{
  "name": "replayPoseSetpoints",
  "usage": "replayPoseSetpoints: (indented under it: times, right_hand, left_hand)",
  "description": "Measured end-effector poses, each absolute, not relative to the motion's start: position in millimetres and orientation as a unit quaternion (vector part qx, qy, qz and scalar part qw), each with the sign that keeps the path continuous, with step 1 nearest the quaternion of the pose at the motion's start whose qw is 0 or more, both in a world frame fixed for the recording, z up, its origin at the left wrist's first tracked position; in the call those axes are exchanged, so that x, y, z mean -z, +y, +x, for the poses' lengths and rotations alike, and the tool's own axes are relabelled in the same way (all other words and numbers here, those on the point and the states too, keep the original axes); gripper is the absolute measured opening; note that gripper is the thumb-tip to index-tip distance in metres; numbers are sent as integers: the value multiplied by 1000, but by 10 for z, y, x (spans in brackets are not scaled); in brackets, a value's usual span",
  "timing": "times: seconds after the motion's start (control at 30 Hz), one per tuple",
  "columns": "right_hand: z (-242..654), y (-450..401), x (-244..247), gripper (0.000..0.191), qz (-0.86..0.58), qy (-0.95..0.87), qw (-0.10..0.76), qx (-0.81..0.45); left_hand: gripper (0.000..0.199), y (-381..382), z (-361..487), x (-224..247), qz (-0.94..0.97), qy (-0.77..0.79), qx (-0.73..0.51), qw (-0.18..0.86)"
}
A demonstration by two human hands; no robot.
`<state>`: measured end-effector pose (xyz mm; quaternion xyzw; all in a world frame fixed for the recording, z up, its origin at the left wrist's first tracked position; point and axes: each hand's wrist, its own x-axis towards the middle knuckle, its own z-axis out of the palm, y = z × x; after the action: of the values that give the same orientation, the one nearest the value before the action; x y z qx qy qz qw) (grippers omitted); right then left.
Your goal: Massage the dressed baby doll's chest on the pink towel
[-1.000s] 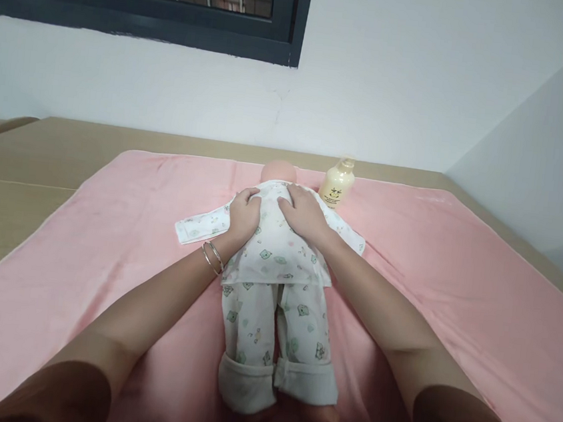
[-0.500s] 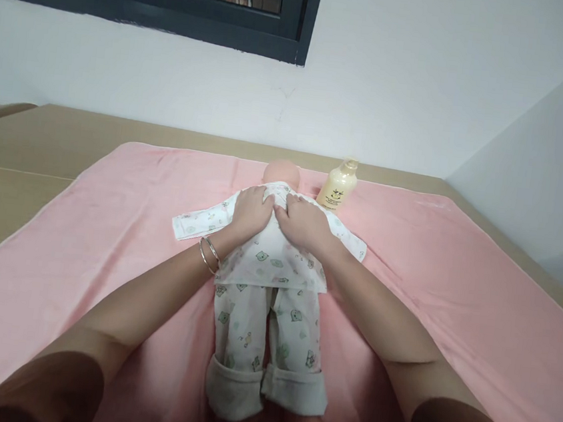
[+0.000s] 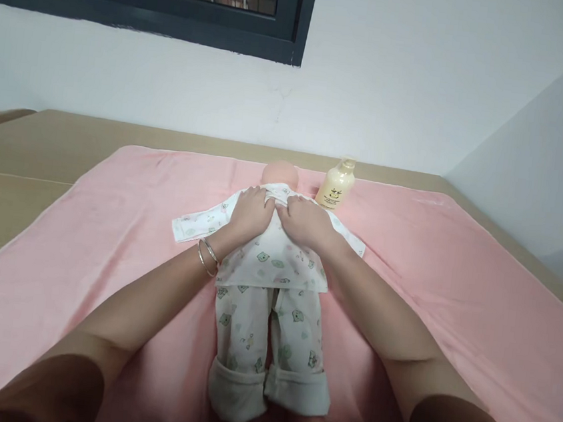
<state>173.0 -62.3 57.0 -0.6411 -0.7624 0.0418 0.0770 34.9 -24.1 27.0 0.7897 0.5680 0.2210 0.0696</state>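
Observation:
A baby doll (image 3: 280,174) lies stretched out with its bald head at the far end; no facial features show. It wears a white long-sleeved top (image 3: 276,264) with small green prints and matching trousers (image 3: 244,328) with rolled cuffs. My left hand (image 3: 252,211) rests flat on the left of the doll's upper trunk, a bangle (image 3: 207,257) round its wrist. Mirroring it on the right, my right hand (image 3: 304,220) lies on the cloth. Both hands are open, thumbs close together at the middle, where the fabric puckers slightly.
Under the doll spreads a pink blanket (image 3: 107,240) on a wooden surface (image 3: 25,157). A pale yellow bottle (image 3: 336,184) stands right of the doll's head. Behind are a white wall (image 3: 376,80) and a dark-framed barred window (image 3: 181,19).
Both hands stay on the doll's upper trunk, with only a slight shift of the thumbs and some new puckering of the top between them. The view has tilted a little.

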Motion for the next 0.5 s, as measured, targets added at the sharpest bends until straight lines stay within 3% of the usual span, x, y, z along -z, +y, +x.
replayPoseSetpoints:
  times: [0.13,0.37,0.5]
  right_hand:
    - [1831,-430,-505,62,-636,-763,94,-68]
    - [1670,-722,-603,51,-650,-758,53,-3]
    - [1695,-664,-603,57,-651,-756,55,-22]
  left_hand:
    - [39,-448,435,-303,809,555,-192,-4]
    - [39,-236,300,-327,795,565,-203,86]
    - [44,-277,321,-347,799,570,-183,49]
